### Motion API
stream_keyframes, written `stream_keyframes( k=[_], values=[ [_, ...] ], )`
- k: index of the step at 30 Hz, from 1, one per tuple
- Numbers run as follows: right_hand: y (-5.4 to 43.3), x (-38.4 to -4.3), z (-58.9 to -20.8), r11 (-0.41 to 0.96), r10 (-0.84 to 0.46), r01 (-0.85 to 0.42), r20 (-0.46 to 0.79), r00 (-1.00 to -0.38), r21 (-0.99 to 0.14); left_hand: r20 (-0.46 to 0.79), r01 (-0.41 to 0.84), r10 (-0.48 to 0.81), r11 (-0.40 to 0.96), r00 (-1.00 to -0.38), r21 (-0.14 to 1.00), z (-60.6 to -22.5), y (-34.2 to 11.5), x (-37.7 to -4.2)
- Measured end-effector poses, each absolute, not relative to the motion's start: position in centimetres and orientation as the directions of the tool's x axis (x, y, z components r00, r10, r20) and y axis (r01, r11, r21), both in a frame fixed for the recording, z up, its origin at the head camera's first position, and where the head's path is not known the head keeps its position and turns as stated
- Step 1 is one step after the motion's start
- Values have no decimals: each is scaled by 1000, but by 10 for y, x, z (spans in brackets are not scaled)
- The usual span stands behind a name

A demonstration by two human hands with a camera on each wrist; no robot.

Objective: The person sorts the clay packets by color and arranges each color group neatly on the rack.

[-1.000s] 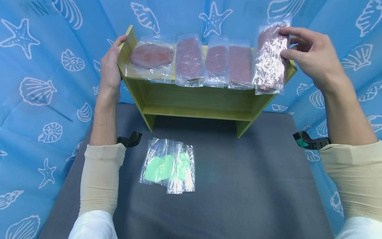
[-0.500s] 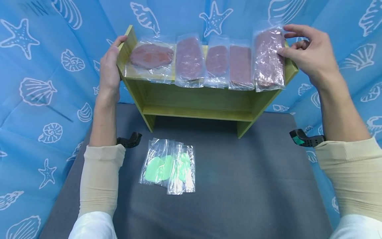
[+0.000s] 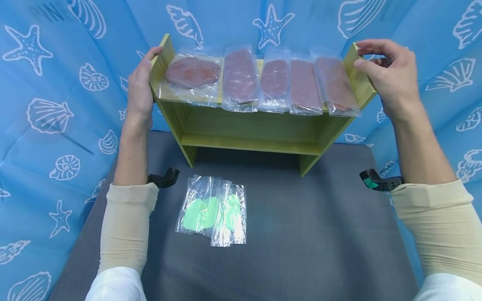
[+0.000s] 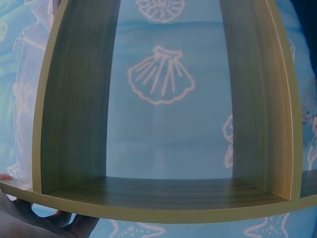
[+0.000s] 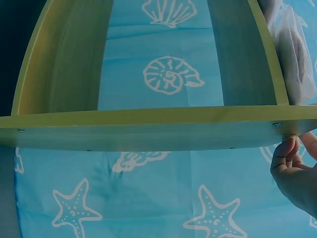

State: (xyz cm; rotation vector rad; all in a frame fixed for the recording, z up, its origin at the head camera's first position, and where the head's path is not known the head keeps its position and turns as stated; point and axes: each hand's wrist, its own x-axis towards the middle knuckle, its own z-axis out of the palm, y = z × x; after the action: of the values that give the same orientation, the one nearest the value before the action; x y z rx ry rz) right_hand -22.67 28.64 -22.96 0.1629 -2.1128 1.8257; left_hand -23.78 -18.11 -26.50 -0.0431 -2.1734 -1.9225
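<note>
A two-tier wooden shelf stands at the back of the table. My left hand grips the top of its left side panel; the left wrist view shows curled fingers at the panel's outer face. My right hand holds the upper edge of the right side panel, and in the right wrist view its fingers touch the outside. Along the top tier lie several clear bags of reddish-brown, meat-like slabs. An oval slab is leftmost, and a long bagged slab is rightmost, beside my right hand.
Overlapping clear bags with pale green flat pieces lie on the grey tabletop, in front of the shelf's left half. A blue curtain with white shells and starfish hangs behind and at both sides.
My right hand has let go of the rightmost bagged slab and moved to the shelf's right panel. That bag now lies on the top tier, slightly slanted. My left hand has stayed put.
</note>
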Motion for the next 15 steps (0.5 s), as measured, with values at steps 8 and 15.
stream_keyframes(
  k=[8, 15],
  values=[
    [285, -227, -235, -2, 174, -284, 279, -944, -959, 130, 128, -105, 26, -986, 991, -265, -184, -234],
    [288, -221, -239, -45, 145, -192, 184, -972, -980, 58, 69, -65, -186, -996, 980, -263, -186, -228]
  ],
)
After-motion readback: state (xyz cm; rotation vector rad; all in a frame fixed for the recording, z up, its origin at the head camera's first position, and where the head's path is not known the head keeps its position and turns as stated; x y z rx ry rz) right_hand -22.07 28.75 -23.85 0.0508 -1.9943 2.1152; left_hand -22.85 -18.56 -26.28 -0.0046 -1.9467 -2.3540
